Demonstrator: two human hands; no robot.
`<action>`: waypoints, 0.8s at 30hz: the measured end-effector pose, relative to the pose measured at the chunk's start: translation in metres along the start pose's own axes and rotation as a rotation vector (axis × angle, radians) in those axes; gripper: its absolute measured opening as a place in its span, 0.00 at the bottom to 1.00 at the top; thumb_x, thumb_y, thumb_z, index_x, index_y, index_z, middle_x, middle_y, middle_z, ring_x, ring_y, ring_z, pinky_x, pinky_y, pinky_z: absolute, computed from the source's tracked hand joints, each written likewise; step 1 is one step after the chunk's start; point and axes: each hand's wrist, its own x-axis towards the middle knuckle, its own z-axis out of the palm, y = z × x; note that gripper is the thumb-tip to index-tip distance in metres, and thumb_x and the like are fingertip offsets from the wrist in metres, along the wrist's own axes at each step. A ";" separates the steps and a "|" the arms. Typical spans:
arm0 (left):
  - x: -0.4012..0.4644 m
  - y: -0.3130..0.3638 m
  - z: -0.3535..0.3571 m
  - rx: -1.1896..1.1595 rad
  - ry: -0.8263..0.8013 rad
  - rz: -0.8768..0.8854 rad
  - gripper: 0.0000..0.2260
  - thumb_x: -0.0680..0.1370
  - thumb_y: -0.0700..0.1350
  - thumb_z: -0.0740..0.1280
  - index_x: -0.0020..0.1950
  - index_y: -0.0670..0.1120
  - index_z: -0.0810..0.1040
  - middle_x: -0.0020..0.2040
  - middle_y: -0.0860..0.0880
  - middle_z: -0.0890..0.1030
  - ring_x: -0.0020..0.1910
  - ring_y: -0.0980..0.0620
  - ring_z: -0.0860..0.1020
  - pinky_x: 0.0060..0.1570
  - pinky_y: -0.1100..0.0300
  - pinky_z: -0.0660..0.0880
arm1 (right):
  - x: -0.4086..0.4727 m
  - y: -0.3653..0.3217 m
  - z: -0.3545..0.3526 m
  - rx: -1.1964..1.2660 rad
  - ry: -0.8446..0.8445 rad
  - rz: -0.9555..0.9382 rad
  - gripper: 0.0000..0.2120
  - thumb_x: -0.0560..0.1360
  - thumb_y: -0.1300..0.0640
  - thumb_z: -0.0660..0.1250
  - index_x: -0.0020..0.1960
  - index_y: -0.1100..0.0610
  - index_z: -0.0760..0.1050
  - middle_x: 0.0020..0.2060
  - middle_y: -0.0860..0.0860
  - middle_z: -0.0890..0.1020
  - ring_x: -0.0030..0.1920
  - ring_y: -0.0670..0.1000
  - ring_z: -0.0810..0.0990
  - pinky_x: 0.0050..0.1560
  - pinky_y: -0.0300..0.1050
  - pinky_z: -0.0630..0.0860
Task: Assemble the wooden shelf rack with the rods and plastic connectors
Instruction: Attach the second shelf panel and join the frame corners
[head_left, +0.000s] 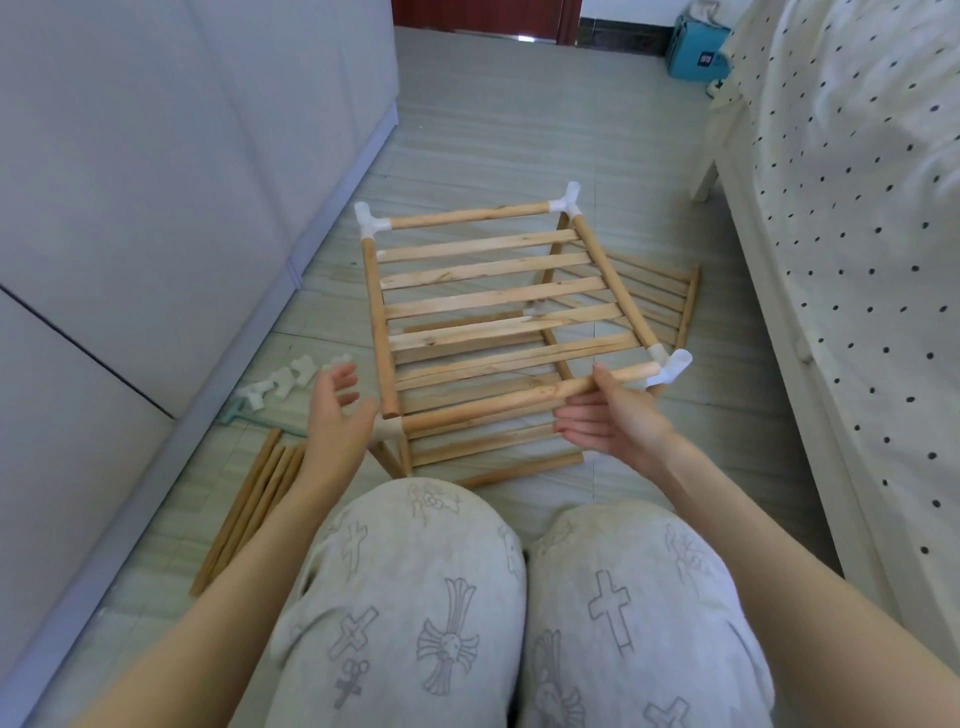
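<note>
A: Two tiers so far. Rack (483, 312) sits on the floor (493, 130) in front of the knees, between the cabinet (156, 182) and the bed (857, 208). Top slatted shelf (493, 296) has white connectors at three corners.

B: Fourth corner?

A: Near-left. Left side rod end (390, 413) hangs bare just above the near-left connector (388, 428), not seated. Front rod (524, 397) runs from that connector toward the near-right connector (670, 369).

B: Hands?

A: Right hand (613, 421) is under the front rod, thumb over the top, fingers extended rather than wrapped. A loose hold at best. Left hand (337, 410) is released, fingers spread, beside the near-left corner, holding nothing.

B: Risks?

A: My guess: pushing the side rod down while the front rod is only cradled could twist the frame and pop the near-right joint. Misaligned rod end could also jam against the socket lip.

B: Spares?

A: Loose connectors (291, 379) by the cabinet base, spare rods (249, 509) left of the knee, another slatted panel (649, 296) on the floor behind the rack. Easy to kick.
</note>
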 end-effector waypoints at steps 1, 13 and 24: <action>-0.001 0.006 0.000 0.094 0.027 0.090 0.19 0.76 0.38 0.63 0.66 0.47 0.68 0.61 0.52 0.70 0.59 0.54 0.69 0.56 0.59 0.67 | 0.001 -0.002 -0.006 -0.058 0.100 -0.044 0.22 0.79 0.45 0.58 0.44 0.64 0.76 0.31 0.58 0.84 0.32 0.53 0.84 0.29 0.41 0.79; -0.002 0.044 0.071 0.860 -0.589 0.702 0.20 0.81 0.51 0.57 0.73 0.50 0.62 0.66 0.49 0.71 0.64 0.50 0.70 0.61 0.53 0.68 | 0.030 -0.027 -0.077 -0.539 0.254 -0.412 0.19 0.81 0.50 0.55 0.67 0.59 0.68 0.63 0.56 0.74 0.64 0.55 0.72 0.66 0.52 0.68; 0.018 0.031 0.048 1.105 -0.541 0.645 0.18 0.81 0.45 0.57 0.71 0.55 0.63 0.63 0.52 0.74 0.59 0.51 0.73 0.55 0.56 0.68 | 0.008 0.025 -0.064 -0.434 0.190 -0.496 0.09 0.81 0.51 0.55 0.50 0.53 0.72 0.41 0.46 0.75 0.46 0.49 0.74 0.56 0.54 0.73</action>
